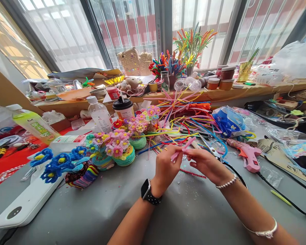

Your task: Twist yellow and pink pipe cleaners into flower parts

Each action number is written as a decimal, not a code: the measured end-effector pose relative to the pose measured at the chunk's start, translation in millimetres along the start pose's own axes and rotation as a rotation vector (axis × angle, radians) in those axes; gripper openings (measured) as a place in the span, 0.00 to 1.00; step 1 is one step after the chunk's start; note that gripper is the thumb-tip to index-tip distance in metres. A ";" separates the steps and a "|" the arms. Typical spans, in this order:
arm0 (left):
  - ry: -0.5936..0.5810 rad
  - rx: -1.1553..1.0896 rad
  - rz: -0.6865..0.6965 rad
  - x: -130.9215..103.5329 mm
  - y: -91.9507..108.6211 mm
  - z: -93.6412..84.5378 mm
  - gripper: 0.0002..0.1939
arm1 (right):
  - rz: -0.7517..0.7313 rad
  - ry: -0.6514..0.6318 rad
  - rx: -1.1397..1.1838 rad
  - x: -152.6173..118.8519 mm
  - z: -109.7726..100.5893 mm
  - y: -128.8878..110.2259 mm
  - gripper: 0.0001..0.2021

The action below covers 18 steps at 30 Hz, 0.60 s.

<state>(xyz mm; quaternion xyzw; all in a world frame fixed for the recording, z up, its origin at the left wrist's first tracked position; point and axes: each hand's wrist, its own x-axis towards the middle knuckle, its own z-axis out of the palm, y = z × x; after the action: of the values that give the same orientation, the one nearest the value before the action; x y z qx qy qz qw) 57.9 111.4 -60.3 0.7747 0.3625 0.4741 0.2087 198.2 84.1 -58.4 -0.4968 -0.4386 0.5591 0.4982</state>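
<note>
A pink fuzzy pipe cleaner (pixel 188 144) is held bent between both hands above the grey table (pixel 97 211). My left hand (pixel 167 165), with a black watch at its wrist, pinches it with closed fingers. From the right, my right hand (pixel 207 163), wearing a beaded bracelet, has its thumb and fingers closed on the other side of the pipe cleaner. Below the hands lies a red tinsel stem (pixel 193 174). Pink pipe-cleaner flowers (pixel 118 143) stand in a small pot to the left, beside blue flowers (pixel 62 163).
A pink glue gun (pixel 248 156) with a black cord lies right, near scissors (pixel 211 148) and a blue packet (pixel 229 120). Many loose pipe cleaners (pixel 181 109) are heaped behind the hands. Bottles and a lidded cup (pixel 123 109) stand left. A white device (pixel 28 200) lies front left.
</note>
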 end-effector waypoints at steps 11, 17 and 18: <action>-0.054 -0.390 -0.413 8.4 -8.6 -0.6 0.11 | -0.992 0.375 -1.177 -1.1 -0.7 0.3 0.09; -0.055 -0.319 -0.376 7.1 -5.2 -0.5 0.10 | -1.139 0.427 -1.418 -2.1 1.2 1.6 0.05; -0.050 -0.307 -0.360 7.1 -4.1 -0.7 0.10 | -1.146 0.432 -1.430 -2.3 1.5 1.7 0.05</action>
<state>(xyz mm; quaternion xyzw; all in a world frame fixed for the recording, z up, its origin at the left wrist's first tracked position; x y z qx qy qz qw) 57.8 119.5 -58.6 0.6683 0.4132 0.4596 0.4140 196.5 81.6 -59.6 -0.4863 -0.7535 -0.2776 0.3446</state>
